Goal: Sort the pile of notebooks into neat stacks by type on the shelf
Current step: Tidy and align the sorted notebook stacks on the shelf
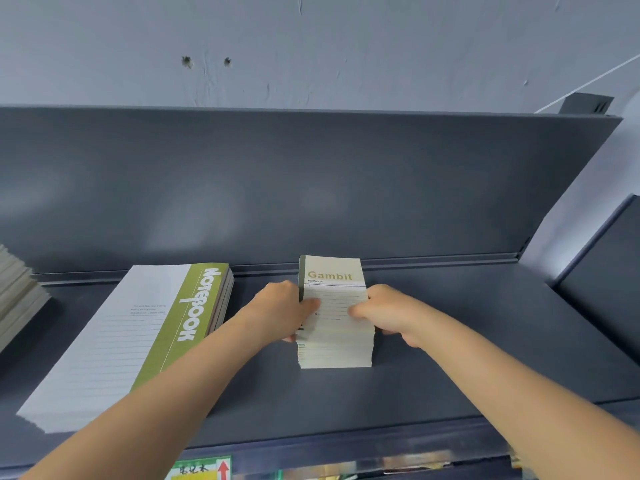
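Note:
A tall stack of small cream "Gambit" notebooks (335, 336) stands upright on the dark grey shelf (450, 341), near its middle. My left hand (282, 311) grips the stack's left side with the thumb on the top cover. My right hand (384, 311) grips its right side, thumb also on top. To the left lies a stack of large white and green "NOTEBOOK" pads (131, 337), flat and slightly angled, apart from my hands.
A fanned pile of pale notebooks (15, 299) pokes in at the far left edge. The shelf's back panel (311, 188) rises behind. A second shelf unit (609, 271) stands at the right. Labels (201, 469) show below the front edge.

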Demonstrator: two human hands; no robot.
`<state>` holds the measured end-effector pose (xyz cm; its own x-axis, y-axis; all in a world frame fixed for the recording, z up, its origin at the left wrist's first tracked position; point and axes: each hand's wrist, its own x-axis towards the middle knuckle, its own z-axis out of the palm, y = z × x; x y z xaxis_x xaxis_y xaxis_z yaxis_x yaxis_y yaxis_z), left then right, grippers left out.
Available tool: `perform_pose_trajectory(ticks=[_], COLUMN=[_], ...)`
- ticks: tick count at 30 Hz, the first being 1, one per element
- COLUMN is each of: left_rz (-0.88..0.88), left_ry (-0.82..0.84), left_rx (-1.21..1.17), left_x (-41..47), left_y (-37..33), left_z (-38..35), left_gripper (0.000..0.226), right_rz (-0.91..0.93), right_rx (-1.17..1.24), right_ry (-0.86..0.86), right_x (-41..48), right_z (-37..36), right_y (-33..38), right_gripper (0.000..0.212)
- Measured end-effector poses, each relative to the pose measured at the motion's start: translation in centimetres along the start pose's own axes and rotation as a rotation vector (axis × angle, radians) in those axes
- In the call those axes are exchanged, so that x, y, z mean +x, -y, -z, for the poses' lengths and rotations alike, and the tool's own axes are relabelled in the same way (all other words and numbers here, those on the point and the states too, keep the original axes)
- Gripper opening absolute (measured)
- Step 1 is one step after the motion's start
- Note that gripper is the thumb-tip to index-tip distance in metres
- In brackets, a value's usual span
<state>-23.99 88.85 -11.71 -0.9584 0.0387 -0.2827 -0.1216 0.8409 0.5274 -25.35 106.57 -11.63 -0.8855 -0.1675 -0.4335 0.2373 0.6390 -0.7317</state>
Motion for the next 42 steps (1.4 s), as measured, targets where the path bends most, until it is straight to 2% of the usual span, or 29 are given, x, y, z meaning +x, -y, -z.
perform_pose_trajectory(ticks=[6,9,17,21,24,27,30,33,36,38,39,42], left_rz=[0.068,0.068,0.087,0.029,-0.018,-0.056,-0.147,-0.201,-0.17,-0.131,-0.1,0.035], left_ry=[0.058,-0.008,-0.059,-0.022,-0.077,-0.159,-0.282,-0.364,-0.354,-0.369,-0.375,-0.313], left_rx=[0.193,0.161,0.124,0.338,0.435,0.38,0.361,0.373,0.323,0.31,0.3,0.145], left_x=[-0.6,-0.5,-0.7,-1.1,-1.5,-2.5,-4.4,-6.3,-8.1,-9.0,-9.4,-10.3], left_y=[-1.5,-1.7,-1.7,-1.2,-0.3,0.8,3.1,7.2,13.1,17.4,19.4,24.0], left_z=[0.0,-0.1,-0.3,-0.3,-0.2,0.8,3.2,6.4,9.3,10.6,11.0,11.3], left_gripper=[0.032,0.036,0.036,0.03,0.032,0.039,0.033,0.03,0.036,0.044,0.047,0.049], right_rz=[-0.026,-0.025,0.002,-0.026,-0.057,-0.079,-0.053,0.04,0.221,0.305,0.301,0.144], right_rx=[-0.047,-0.012,0.033,0.044,0.008,-0.034,-0.207,-0.494,-0.553,-0.521,-0.492,-0.269], right_ry=[0.034,0.061,0.053,0.011,-0.02,-0.097,-0.255,-0.467,-0.603,-0.583,-0.536,-0.34], right_x=[-0.8,-0.5,-0.2,-0.1,-0.5,-1.1,-2.1,-3.3,-4.8,-5.8,-6.1,-6.7], right_z=[-0.1,-0.2,-0.2,-0.3,-0.6,-1.0,-1.5,-3.2,-7.3,-11.5,-13.7,-20.2], right_y=[0.2,0.2,-0.3,-0.5,-0.1,0.5,1.5,3.5,6.7,9.0,10.0,12.2], right_gripper=[0.036,0.043,0.039,0.042,0.043,0.032,0.004,0.018,0.031,0.031,0.039,0.057])
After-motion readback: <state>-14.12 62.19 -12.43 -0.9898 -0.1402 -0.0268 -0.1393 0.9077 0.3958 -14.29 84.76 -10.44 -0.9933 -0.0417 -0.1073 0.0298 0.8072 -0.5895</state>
